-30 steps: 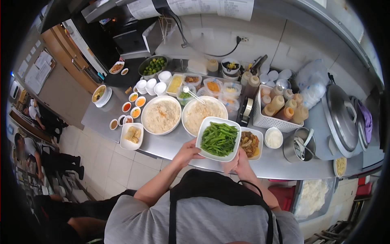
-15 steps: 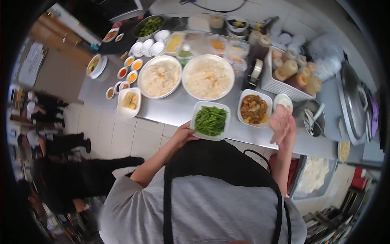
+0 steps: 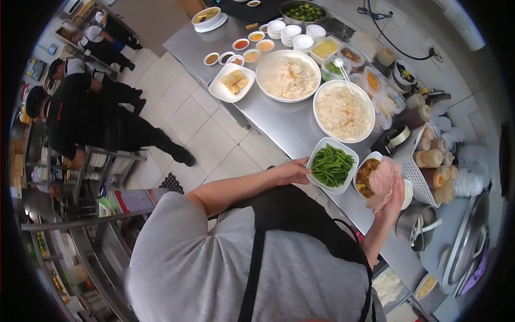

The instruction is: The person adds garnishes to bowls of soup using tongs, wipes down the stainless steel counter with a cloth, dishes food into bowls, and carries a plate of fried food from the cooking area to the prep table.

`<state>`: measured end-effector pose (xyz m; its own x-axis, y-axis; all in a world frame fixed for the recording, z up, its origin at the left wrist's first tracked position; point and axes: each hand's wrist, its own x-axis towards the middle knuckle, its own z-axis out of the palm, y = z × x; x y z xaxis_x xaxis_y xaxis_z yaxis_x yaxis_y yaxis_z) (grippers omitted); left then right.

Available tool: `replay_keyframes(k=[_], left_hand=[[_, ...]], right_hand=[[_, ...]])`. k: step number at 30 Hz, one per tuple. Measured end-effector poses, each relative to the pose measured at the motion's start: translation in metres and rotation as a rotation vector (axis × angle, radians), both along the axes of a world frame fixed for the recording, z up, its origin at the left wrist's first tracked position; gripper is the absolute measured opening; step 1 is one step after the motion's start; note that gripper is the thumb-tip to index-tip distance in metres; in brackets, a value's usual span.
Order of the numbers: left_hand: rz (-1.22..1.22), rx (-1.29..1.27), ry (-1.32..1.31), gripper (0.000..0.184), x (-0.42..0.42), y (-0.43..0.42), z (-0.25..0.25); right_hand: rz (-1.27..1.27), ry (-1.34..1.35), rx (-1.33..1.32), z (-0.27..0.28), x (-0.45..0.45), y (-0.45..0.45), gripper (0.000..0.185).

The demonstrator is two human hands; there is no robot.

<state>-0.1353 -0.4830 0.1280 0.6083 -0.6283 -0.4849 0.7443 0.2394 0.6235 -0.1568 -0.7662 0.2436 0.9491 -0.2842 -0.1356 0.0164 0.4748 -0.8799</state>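
The white dish point(image 3: 332, 189) with the green vegetables point(image 3: 332, 164) is at the near long edge of the tabletop point(image 3: 271, 124), to the right of its left end. The left hand point(image 3: 293, 172) is at the left side of this dish; its fingers are almost straight and a little apart, and their tips are at the rim. The right hand point(image 3: 394, 196) is closed on a pink cloth point(image 3: 384, 178), which hangs in front of a part of the dish of brown food point(image 3: 365, 177), just beside the vegetables on the right. I cannot tell if the cloth touches that dish. Behind the vegetables, farther from the near edge, stands one bowl of rice point(image 3: 343, 112), and beside it, to the left, another rice bowl point(image 3: 288, 75). More to the left, near the same edge, there is a dish of yellow pieces point(image 3: 232, 82), with small sauce cups point(image 3: 241, 44) just behind it. To the right are a white basket point(image 3: 406, 161) with squeeze bottles and, nearer to the edge, a metal pot point(image 3: 406, 228) with utensils. A metal bowl of green fruits point(image 3: 303, 13) is toward the far edge. On the left, away from the tabletop, some people in dark clothes point(image 3: 91, 112) stand near shelves.
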Motion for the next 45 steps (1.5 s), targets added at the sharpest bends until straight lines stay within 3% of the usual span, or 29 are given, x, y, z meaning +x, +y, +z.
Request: replay_keyframes(k=[3,5,11,14,15,16,17,19,20,22,26,28,29,31,32,35,39,40,41,45], left_hand=[[0.129,0.173,0.06,0.059,0.004,0.036,0.005],[0.248,0.338,0.035,0.042,0.011,0.075,0.002],[0.831,0.527,-0.035,0.029,0.044,0.242,-0.018],[0.934,0.577,-0.111,0.033,0.08,0.297,-0.006],[0.946,0.572,-0.144,0.034,0.092,0.313,-0.004],[0.932,0.566,-0.144,0.034,0.106,0.325,-0.002],[0.887,0.62,-0.196,0.034,0.121,0.335,-0.001],[0.822,0.663,-0.247,0.034,0.153,0.352,-0.001],[0.734,0.727,-0.291,0.034,0.167,0.358,-0.003],[0.655,0.753,-0.343,0.034,0.184,0.354,0.006],[0.368,0.951,-0.612,0.034,0.202,0.367,-0.016],[0.279,1.031,-0.664,0.035,0.198,0.371,-0.02],[0.265,1.012,-0.662,0.035,0.194,0.37,-0.022],[0.31,0.735,-0.449,0.037,0.182,0.368,-0.011],[0.322,0.735,-0.426,0.036,0.18,0.365,-0.005],[0.323,0.754,-0.431,0.04,0.194,0.367,-0.012],[0.39,0.775,-0.503,0.036,0.21,0.359,-0.009],[0.304,0.863,-0.535,0.035,0.213,0.359,-0.008],[0.216,0.949,-0.566,0.034,0.216,0.359,-0.008],[0.186,1.027,-0.633,0.032,0.224,0.361,-0.023]], right_hand=[[0.153,-0.007,-0.023,0.002,0.018,0.027,0.034],[0.162,0.011,0.025,-0.016,0.024,0.044,0.031],[0.439,0.111,-0.019,-0.006,0.022,0.144,0.03],[0.574,0.098,-0.125,-0.029,0.037,0.192,0.031],[0.572,-0.004,-0.472,-0.037,0.046,0.208,0.032],[0.56,-0.103,-0.819,-0.048,0.056,0.225,0.032],[0.545,-0.093,-0.824,-0.068,0.067,0.242,0.032],[0.3,-0.294,-1.361,-0.111,0.086,0.271,0.034],[0.294,-0.273,-1.369,-0.117,0.089,0.287,0.034],[0.04,-0.281,-1.911,-0.121,0.097,0.314,0.034],[0.096,-0.253,-1.79,-0.132,0.095,0.334,0.032],[0.302,-0.385,-1.64,-0.143,0.079,0.331,0.029],[0.301,-0.364,-1.655,-0.142,0.07,0.329,0.029],[0.4,-0.273,-1.338,-0.127,0.061,0.331,0.025],[0.336,-0.191,-1.199,-0.116,0.06,0.334,0.024],[0.212,-0.166,-1.131,-0.065,0.094,0.348,0.025],[0.163,-0.437,-1.488,-0.043,0.162,0.384,0.031],[0.165,-0.433,-1.487,-0.048,0.174,0.393,0.031],[0.251,-0.416,-1.656,-0.054,0.184,0.402,0.031],[0.432,-0.357,-2.062,-0.105,0.201,0.411,0.031]])
